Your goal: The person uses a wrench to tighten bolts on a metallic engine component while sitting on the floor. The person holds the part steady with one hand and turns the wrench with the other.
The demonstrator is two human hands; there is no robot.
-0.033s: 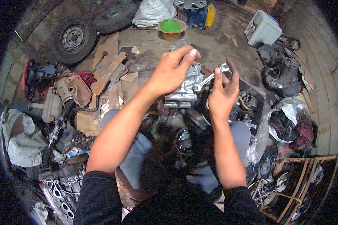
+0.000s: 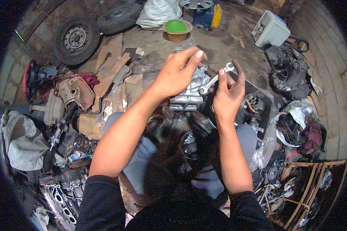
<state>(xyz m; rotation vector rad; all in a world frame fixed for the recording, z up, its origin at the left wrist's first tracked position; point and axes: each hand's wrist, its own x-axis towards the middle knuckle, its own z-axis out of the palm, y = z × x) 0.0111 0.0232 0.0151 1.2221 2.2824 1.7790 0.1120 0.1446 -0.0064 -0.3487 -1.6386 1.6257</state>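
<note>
A double-ended wrench [image 2: 211,83] lies in my right hand [image 2: 229,101], pinched between the thumb and the fingers. Its lower ring end is beside a silvery metal engine part [image 2: 192,94], and its open jaw points up and away from me. My left hand [image 2: 177,73] is over the far left side of that part, thumb pressed to the curled fingers. Whatever those fingers grip, if anything, is hidden behind the hand. Between my knees, below the metal part, sits a dark round piece [image 2: 189,144] with a glossy surface.
A tray [image 2: 264,91] of greasy metal parts stands by my right knee. Further right lie a black engine housing [image 2: 287,73] and a plastic bag [image 2: 297,115]. A wheel [image 2: 76,41], cardboard pieces [image 2: 111,73] and a cylinder head [image 2: 59,198] are on the left. A green bowl [image 2: 176,26] sits ahead.
The wrench has tilted slightly, its open jaw a little higher, and my right thumb has shifted a little to the left. My left hand has stayed in nearly the same place.
</note>
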